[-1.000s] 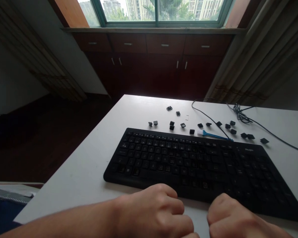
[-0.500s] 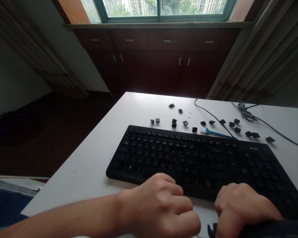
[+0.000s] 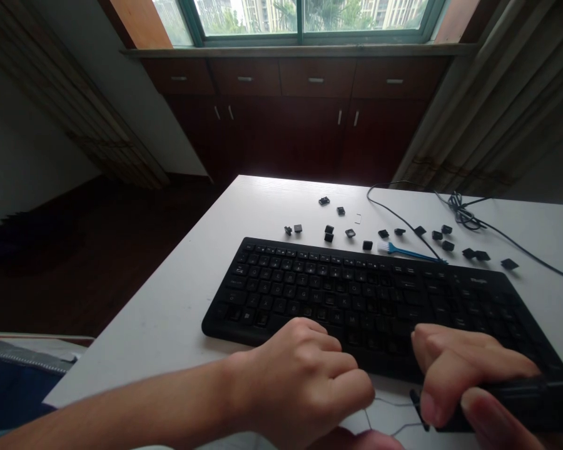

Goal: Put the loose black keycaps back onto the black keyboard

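The white tabletop (image 3: 141, 344) ends at a left edge well apart from the black keyboard (image 3: 338, 294), with dark wood flooring (image 3: 98, 269) below it. The left hand (image 3: 300, 375) is curled into a closed fist over the keyboard's near edge, and nothing shows in its grip. Loose black keycaps (image 3: 351, 232) lie scattered in the strip between the keyboard's far edge and the table's far edge, running rightward to a blue brush with white bristles (image 3: 406, 252) that sits just beside the keyboard, and a coiled dark cable (image 3: 462, 215) beyond it. The right hand (image 3: 455, 369) is closed around a black bar-shaped handle (image 3: 520, 394), which runs off the picture's right edge — its fingers lie over the keyboard's near right part. Under it, a small black piece (image 3: 417, 407) and a thin wire (image 3: 385, 403) sit by the table's near edge.
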Action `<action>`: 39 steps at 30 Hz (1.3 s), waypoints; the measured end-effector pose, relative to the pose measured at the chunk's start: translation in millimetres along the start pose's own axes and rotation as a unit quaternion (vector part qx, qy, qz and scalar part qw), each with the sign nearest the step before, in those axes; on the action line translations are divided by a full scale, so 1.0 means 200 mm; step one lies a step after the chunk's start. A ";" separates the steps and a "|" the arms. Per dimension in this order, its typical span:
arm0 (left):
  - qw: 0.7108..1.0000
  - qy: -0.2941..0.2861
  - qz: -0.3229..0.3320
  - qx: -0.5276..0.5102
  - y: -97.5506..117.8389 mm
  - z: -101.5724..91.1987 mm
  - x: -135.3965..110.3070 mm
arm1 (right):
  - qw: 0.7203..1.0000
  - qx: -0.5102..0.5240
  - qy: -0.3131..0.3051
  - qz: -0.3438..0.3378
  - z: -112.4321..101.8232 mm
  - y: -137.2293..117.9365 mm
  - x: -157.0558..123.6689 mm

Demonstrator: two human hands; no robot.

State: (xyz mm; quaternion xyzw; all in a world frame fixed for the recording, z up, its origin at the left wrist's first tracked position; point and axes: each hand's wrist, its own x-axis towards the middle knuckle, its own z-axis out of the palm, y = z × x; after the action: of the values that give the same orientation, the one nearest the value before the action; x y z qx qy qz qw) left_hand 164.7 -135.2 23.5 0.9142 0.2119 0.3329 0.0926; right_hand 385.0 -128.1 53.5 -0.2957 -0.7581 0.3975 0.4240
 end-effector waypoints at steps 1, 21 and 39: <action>1.000 0.006 0.001 -0.001 0.00 0.00 0.00 | 1.000 0.015 0.000 0.009 0.00 0.01 0.00; 0.995 0.000 0.070 0.065 0.01 -0.03 0.02 | 0.949 0.145 0.194 0.203 -0.01 0.10 -0.01; 0.993 -0.007 0.087 0.079 0.01 -0.04 0.02 | 0.931 0.166 0.208 0.250 -0.05 0.10 0.04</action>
State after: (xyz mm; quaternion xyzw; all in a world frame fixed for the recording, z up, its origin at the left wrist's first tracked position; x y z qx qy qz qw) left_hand 163.6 -134.3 31.8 0.9360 0.1564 0.3151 -0.0073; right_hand 392.1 -107.1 42.6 -0.4776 -0.4775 0.5400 0.5023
